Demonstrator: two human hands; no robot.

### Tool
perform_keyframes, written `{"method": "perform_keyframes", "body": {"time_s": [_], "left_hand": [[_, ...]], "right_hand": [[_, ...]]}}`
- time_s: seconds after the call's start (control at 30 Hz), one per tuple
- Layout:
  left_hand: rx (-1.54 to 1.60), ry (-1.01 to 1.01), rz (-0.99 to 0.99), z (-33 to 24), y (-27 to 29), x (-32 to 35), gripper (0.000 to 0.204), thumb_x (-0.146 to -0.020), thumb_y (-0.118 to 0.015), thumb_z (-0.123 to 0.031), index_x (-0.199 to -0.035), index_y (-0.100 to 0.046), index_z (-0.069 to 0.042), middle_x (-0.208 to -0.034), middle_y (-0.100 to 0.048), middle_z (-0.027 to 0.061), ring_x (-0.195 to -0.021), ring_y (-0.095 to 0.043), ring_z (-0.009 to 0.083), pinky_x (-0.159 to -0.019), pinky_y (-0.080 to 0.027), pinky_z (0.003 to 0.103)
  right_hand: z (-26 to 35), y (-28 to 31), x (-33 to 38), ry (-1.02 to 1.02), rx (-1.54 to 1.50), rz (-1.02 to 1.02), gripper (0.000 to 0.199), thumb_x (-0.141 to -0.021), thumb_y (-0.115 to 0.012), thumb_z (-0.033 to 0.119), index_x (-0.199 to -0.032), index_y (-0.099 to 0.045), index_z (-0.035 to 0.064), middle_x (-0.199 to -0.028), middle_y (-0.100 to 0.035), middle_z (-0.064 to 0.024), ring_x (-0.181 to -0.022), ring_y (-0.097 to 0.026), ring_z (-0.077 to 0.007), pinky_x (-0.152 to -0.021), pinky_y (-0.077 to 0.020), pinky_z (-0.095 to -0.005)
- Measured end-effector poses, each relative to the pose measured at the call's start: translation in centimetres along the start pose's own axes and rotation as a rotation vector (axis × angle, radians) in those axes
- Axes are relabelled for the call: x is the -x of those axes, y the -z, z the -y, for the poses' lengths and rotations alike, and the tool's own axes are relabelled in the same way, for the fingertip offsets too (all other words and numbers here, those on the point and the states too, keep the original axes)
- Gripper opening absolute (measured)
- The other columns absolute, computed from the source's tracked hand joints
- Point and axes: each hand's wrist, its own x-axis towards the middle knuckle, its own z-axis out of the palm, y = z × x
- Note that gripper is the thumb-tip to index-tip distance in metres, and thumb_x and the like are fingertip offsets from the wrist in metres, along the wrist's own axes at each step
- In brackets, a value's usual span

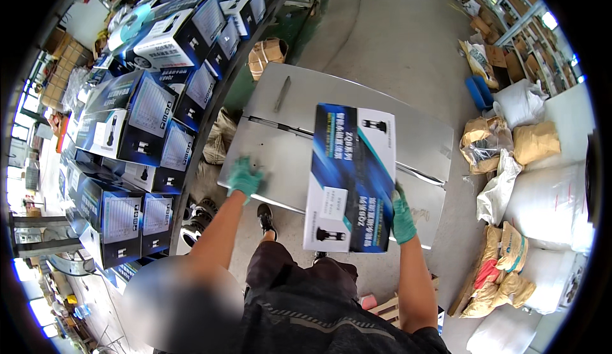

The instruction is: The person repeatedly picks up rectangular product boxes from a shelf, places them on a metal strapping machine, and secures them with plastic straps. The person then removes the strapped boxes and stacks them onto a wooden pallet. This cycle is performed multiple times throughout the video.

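A long blue, white and black cardboard box [353, 175] is over the grey metal table [271, 137] in front of me, its near end reaching past the near edge. My right hand [403, 217], in a green glove, grips the right side of the box near its lower end; some of its fingers are hidden at the edge. My left hand [244, 177], also green-gloved, is at the table's near left corner with fingers spread, apart from the box. Nothing is in it. A thin grey strip [282, 94] lies on the far left of the tabletop.
Similar printed boxes [150, 115] are stacked on a rack along the left. A dark gap [274, 124] crosses the tabletop. On the right stand brown sacks [510, 252], wrapped white bundles [548, 207] and a blue bin [478, 92]. An open carton [266, 57] sits beyond the table.
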Motion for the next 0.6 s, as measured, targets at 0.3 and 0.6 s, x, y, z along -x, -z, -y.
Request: {"method": "perform_keyframes", "body": {"time_s": [0.3,0.6], "left_hand": [[-0.126,0.129,0.387,0.9,9.1,-0.3,0.132,-0.061,-0.083,-0.075,-0.166,-0.016,-0.03,-0.17,0.001,0.0238,-0.152,-0.019,0.0532,-0.121,-0.031,0.056],[-0.287,-0.116,0.532,1.9,11.3,-0.6,0.122,-0.058,-0.085,-0.074,-0.161,-0.034,-0.032,-0.171,0.007,0.0222,-0.152,-0.004,0.0583,-0.122,-0.022,0.063]], "right_hand": [[3.0,-8.2,-1.9,-0.077,0.119,-0.074,0.077,-0.095,-0.075,0.021,-0.158,-0.033,0.0105,-0.142,-0.058,-0.0088,-0.123,-0.06,-0.0192,-0.102,-0.0532,-0.0347],[0.3,-20.7,-3.7,-0.141,0.09,-0.211,0.084,-0.096,-0.076,0.025,-0.161,-0.024,0.0146,-0.141,-0.055,-0.0105,-0.123,-0.057,-0.0199,-0.101,-0.0518,-0.0353]]}}
